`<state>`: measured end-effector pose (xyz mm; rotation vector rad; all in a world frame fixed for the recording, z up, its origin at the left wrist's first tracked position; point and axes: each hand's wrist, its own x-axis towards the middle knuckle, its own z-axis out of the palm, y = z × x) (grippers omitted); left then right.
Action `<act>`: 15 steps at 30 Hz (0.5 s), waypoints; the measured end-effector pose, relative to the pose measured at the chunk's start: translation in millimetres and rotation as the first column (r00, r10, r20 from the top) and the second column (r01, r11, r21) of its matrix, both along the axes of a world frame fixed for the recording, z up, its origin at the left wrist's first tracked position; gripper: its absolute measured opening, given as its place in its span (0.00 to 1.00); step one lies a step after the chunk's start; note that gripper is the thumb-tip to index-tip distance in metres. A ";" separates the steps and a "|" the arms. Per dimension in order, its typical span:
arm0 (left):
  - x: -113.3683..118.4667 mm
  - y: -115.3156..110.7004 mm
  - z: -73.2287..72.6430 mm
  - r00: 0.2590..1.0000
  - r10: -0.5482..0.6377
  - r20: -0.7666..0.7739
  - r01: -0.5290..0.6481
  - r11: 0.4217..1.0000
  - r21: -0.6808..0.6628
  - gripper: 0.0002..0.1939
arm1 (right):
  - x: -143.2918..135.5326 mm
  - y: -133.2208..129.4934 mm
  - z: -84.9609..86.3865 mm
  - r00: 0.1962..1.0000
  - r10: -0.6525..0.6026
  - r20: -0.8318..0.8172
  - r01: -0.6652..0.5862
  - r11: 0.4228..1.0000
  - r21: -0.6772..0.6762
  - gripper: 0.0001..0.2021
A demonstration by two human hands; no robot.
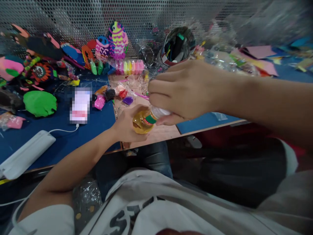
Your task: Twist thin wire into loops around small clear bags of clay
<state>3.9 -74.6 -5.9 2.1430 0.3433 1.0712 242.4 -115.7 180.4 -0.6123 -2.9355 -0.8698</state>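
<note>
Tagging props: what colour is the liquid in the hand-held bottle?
The liquid is amber-yellow, best seen in the head view.

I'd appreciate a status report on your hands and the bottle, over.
Left hand around bottle. Right hand on its white top. Purple lump just beyond left hand, phone off to the left.

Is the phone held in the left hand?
No, the phone lies on the blue tabletop, while the left hand holds the bottle.
</note>
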 end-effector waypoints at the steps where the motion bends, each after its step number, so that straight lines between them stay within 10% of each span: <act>1: 0.4 -0.5 0.1 1.000 0.000 0.008 0.000 1.000 -0.005 0.40 | -1.9 3.0 -2.9 1.000 0.019 -0.008 -0.019 1.000 -0.002 0.47; 15: 3.5 -1.0 -4.1 0.985 0.059 0.165 -0.051 0.997 -0.053 0.34 | -28.8 -16.1 -15.4 0.855 -0.483 -0.190 0.454 0.873 -0.179 0.27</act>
